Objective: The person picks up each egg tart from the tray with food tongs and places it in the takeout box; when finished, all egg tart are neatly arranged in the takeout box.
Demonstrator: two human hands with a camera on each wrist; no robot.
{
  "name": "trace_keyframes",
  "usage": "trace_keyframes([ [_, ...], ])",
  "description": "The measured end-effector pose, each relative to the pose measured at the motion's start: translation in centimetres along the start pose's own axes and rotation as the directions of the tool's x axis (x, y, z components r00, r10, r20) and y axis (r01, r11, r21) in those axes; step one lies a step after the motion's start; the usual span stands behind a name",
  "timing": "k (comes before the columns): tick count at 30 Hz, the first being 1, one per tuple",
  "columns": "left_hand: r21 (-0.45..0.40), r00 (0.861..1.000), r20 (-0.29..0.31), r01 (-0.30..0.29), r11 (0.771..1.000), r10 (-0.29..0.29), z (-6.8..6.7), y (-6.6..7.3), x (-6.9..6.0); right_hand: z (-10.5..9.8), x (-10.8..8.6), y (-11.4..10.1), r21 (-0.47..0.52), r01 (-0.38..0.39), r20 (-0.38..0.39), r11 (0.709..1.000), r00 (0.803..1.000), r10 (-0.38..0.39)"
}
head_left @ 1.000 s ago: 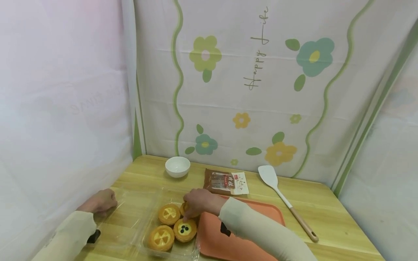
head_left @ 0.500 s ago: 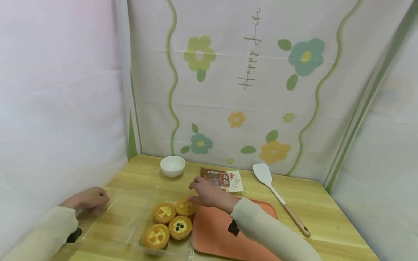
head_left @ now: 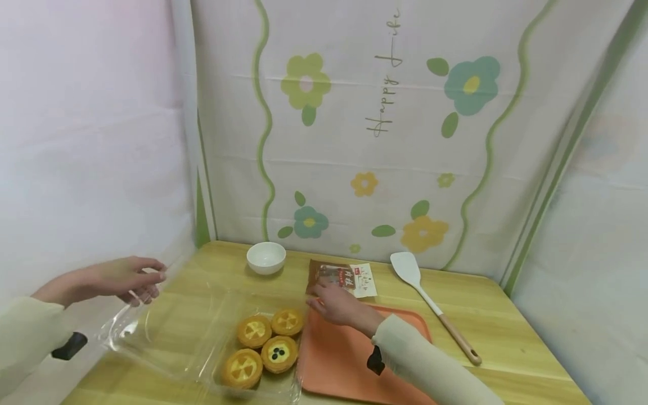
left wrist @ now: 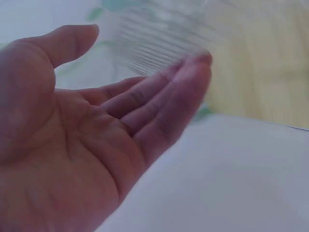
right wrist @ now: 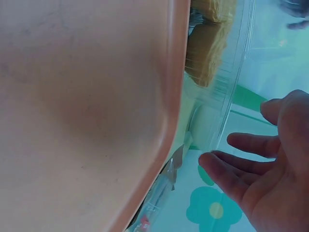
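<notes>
In the head view, a clear plastic box [head_left: 263, 394] holds several egg tarts [head_left: 243, 368], one topped with dark berries. Its hinged lid [head_left: 167, 343] is tilted up off the table at the left. My left hand [head_left: 118, 278] is at the lid's outer edge, and in the left wrist view its fingers [left wrist: 169, 111] lie against the clear plastic with the thumb apart. My right hand [head_left: 339, 304] hovers over the far left corner of an orange tray [head_left: 354, 360], near a brown and white packet [head_left: 349, 277]. Nothing lies between its spread fingers [right wrist: 227, 176].
A white bowl [head_left: 266, 259] stands at the back left of the wooden table [head_left: 506, 337]. To the right of the tray lies a white spatula [head_left: 430, 304] with a wooden handle. Floral curtains [head_left: 344, 140] hang around the table's back and sides.
My right hand has left the back tart and moved right, over the tray's corner. My left hand has risen and turned palm up, and the lid has tipped up with it.
</notes>
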State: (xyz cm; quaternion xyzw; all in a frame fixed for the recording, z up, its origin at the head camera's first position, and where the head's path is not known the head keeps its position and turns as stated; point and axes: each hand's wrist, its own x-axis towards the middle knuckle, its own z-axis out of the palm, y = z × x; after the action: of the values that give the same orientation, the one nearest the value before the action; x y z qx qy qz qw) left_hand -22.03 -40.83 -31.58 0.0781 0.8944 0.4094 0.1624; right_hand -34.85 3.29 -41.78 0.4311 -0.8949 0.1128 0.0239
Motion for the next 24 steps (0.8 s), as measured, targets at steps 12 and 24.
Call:
trace_keyframes([
  [12,0.205,0.828,-0.043,-0.541,0.816,0.559,8.7,8.0,2.6,1.0,-0.3,1.3,0.271,-0.051,0.003,0.961,0.999,0.052],
  [24,0.507,0.549,-0.073,-0.699,0.505,0.833,17.9,4.7,9.0,3.3,-1.9,0.2,0.813,-0.278,0.149,0.512,0.949,0.279],
])
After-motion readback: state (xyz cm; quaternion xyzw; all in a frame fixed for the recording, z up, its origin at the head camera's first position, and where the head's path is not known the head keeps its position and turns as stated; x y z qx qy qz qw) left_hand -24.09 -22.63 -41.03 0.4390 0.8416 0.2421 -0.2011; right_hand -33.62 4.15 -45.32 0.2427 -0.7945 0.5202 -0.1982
